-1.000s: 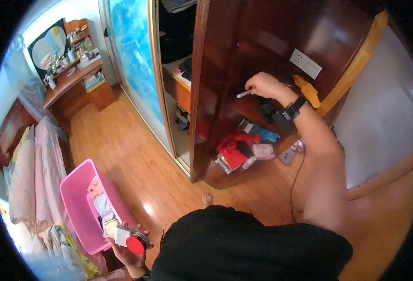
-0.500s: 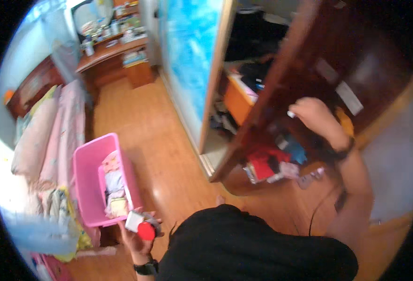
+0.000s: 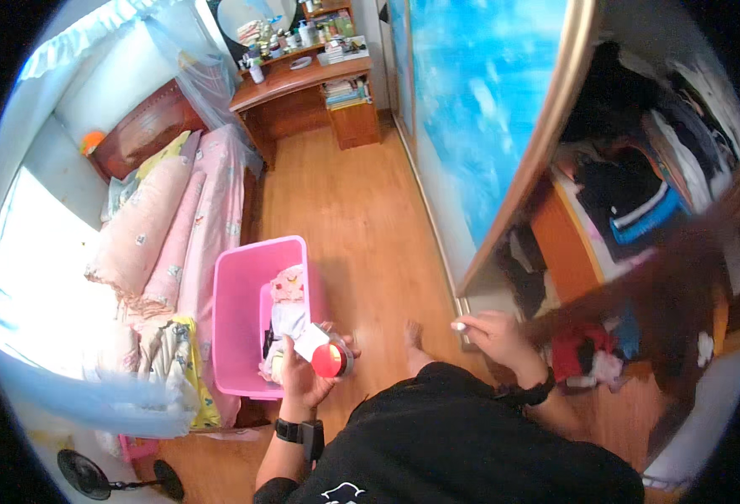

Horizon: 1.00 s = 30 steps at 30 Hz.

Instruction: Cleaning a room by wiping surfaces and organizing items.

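Observation:
In my left hand, raised over the near right corner of a pink plastic tub, are a round clear container with a red lid and a small white box. The fingers curl around both. Folded clothes in pale pink, white and yellow lie inside the tub. My right hand is in front of my body, to the right, its fingers pinching a small white object too small to name.
A bed with a rolled pink quilt runs along the left. Ahead stands a wooden desk with bottles and books. An open wardrobe full of clothes is at right, beside a blue panel. A black fan-like object sits lower left.
The view has swung left, so the tub and bed appear farther right. My right hand has come down and left from the dark wooden door, keeping the small white object.

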Tool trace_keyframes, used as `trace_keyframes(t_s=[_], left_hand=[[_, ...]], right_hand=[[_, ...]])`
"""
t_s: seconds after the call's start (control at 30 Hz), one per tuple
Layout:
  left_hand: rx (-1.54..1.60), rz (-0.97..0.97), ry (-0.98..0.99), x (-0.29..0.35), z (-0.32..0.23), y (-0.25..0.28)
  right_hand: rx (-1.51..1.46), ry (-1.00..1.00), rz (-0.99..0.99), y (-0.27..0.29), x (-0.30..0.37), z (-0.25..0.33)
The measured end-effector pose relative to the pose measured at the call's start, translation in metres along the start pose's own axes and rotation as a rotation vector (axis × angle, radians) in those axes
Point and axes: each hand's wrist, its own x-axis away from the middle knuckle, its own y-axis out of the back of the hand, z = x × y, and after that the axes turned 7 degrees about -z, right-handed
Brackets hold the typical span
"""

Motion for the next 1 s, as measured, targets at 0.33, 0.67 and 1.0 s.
trace_keyframes(t_s=[0.33, 0.67, 1.0], left_hand=[[0.026, -0.050, -0.232, -0.143, -0.135, -0.045], [0.051, -0.229, -0.490, -0.263, -0.276, -0.013], [-0.074, -0.086, -0.366, -0.502, -0.488, -0.060]], right_hand=[[-0.206, 0.132, -0.025, -0.052, -0.278, -0.065], [-0.238, 0.278, 0.145, -0.150, -0.525, -0.121], [-0.175, -0.057, -0.135, -0.161, -0.718, -0.235]])
